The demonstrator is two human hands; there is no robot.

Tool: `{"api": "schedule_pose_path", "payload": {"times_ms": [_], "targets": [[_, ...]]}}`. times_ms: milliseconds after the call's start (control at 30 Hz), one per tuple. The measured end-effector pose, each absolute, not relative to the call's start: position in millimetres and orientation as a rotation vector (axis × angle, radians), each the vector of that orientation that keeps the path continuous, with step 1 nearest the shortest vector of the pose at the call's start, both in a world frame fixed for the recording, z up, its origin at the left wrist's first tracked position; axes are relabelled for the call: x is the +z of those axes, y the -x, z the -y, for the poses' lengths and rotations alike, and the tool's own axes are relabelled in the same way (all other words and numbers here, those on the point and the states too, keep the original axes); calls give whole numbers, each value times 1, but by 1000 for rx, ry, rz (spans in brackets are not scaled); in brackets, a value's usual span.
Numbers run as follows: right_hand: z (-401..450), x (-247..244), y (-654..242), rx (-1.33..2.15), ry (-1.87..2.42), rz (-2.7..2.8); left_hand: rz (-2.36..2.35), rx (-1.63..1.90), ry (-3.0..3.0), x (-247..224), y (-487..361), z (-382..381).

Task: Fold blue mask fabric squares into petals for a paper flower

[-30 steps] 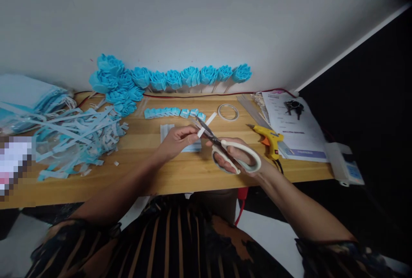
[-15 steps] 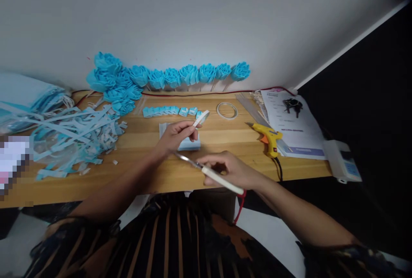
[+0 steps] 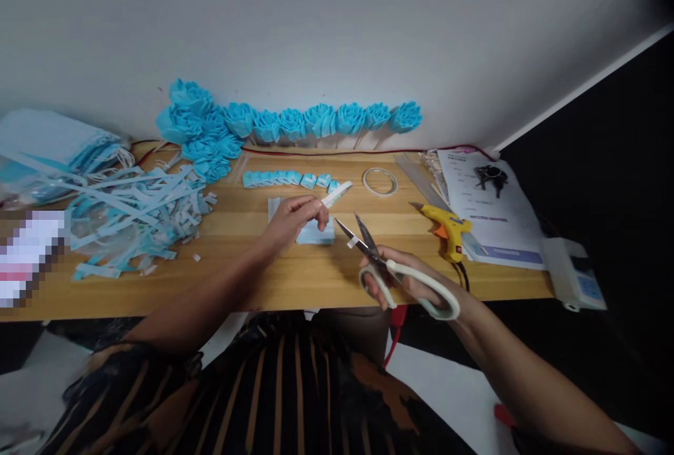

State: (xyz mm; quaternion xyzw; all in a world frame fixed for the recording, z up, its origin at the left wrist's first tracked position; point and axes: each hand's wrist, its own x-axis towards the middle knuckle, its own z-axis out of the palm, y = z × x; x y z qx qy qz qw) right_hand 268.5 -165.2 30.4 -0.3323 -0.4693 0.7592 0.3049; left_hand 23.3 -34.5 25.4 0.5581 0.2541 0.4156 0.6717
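My left hand (image 3: 299, 220) pinches a narrow white strip (image 3: 337, 194) that points up and right. Fingers of my right hand (image 3: 403, 269) are through the white handles of a pair of scissors (image 3: 375, 256), whose blades are apart and point toward the strip without touching it. A small white scrap (image 3: 352, 241) shows against one blade. Partly hidden under my left hand lies a light-blue folded piece of material (image 3: 316, 232). Beyond it is a row of small folded blue pieces (image 3: 274, 179), and a roll of tape (image 3: 380, 182) lies to their right.
Blue fabric-like flowers (image 3: 321, 119) line the wall. At left are a heap of cut strips (image 3: 142, 209) and a stack of blue-white sheets (image 3: 57, 146). To the right lie a yellow glue gun (image 3: 447, 229), keys (image 3: 491, 177) and printed paper (image 3: 487, 223).
The scissors have turned and opened, their tips now pointing up and left beside my left hand. A small scrap has appeared at the blade. The whole view has shifted slightly.
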Motion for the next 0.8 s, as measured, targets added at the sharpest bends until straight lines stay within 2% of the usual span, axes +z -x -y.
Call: {"api": "schedule_pose_path", "payload": {"times_ms": [467,800], "targets": [[150,47,-256,1988,773,1243,-473,752,-1437,9,-16,33],[147,42,-246,1947,692,1169,-443,751,-1600,25,-18,35]]}}
